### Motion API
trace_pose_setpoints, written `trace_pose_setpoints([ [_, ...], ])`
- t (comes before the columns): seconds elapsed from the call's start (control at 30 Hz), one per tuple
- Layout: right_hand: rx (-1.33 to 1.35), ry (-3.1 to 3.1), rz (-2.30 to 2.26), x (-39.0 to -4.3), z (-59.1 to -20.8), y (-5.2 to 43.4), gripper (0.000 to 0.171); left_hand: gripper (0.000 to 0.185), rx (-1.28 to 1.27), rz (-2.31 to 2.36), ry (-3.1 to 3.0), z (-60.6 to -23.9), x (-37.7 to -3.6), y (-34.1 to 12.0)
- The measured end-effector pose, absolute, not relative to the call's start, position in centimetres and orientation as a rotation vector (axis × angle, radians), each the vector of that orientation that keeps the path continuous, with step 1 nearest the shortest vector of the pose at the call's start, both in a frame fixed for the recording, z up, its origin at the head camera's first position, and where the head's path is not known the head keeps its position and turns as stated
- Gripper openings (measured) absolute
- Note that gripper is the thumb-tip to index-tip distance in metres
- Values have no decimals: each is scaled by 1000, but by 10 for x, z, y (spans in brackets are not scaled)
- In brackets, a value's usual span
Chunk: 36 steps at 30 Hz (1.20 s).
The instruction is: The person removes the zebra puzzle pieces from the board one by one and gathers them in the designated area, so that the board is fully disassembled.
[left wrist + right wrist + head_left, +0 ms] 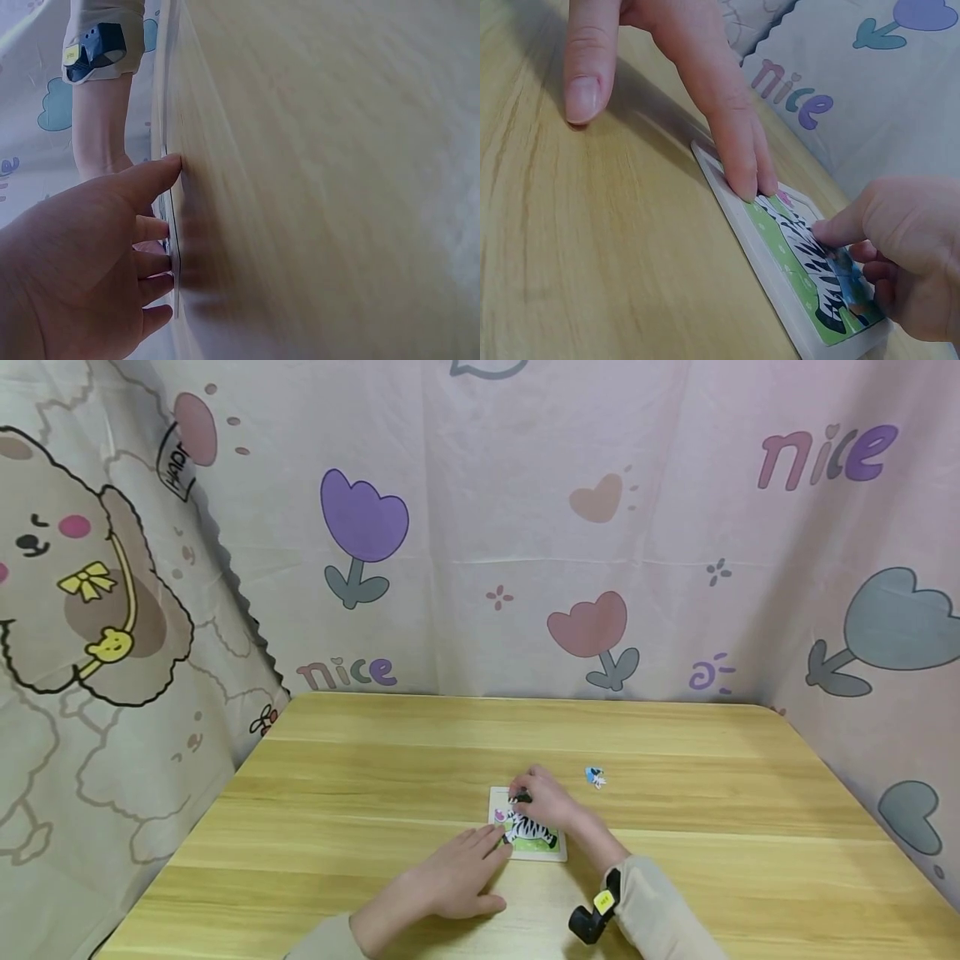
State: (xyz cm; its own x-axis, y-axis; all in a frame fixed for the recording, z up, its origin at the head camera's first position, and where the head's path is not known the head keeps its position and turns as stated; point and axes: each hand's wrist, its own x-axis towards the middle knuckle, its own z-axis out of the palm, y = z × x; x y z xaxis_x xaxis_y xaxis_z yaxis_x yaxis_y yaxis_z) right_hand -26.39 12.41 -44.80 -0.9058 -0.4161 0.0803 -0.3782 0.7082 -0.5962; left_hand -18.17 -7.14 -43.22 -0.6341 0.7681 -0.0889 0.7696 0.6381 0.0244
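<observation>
A small white-framed puzzle board [769,270] with a zebra picture on green lies flat on the table. My left hand [465,868] rests at its left side, fingers straight with the fingertips on the board's edge and the thumb apart on the tabletop. Over the board's upper part, my right hand [551,800] pinches a small dark puzzle piece [522,796], mostly covered by the fingers. The right thumb points down onto the picture in the right wrist view. Beyond the right hand lies a loose puzzle piece [596,777], blue with black and white.
The wood-grain table [337,777] reaches back to a printed curtain [480,527], with another curtain [82,735] along the left. A black wrist camera [592,920] is strapped at the right sleeve, close above the tabletop.
</observation>
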Motion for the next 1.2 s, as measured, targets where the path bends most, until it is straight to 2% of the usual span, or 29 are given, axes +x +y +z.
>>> trace_pose_setpoints([
  [0.37, -621, 2797, -1145, -266, -453, 127, 18, 70, 1262, -9, 2745, -428, -179, -70],
  [0.83, -721, 2807, -1193, -271, -454, 133, 18, 73, 1395, -111, 2763, -430, -190, -53],
  [1.2, -689, 2777, -1263, -268, -455, 133, 12, 70, 1325, -128, 2734, -429, -189, -46],
])
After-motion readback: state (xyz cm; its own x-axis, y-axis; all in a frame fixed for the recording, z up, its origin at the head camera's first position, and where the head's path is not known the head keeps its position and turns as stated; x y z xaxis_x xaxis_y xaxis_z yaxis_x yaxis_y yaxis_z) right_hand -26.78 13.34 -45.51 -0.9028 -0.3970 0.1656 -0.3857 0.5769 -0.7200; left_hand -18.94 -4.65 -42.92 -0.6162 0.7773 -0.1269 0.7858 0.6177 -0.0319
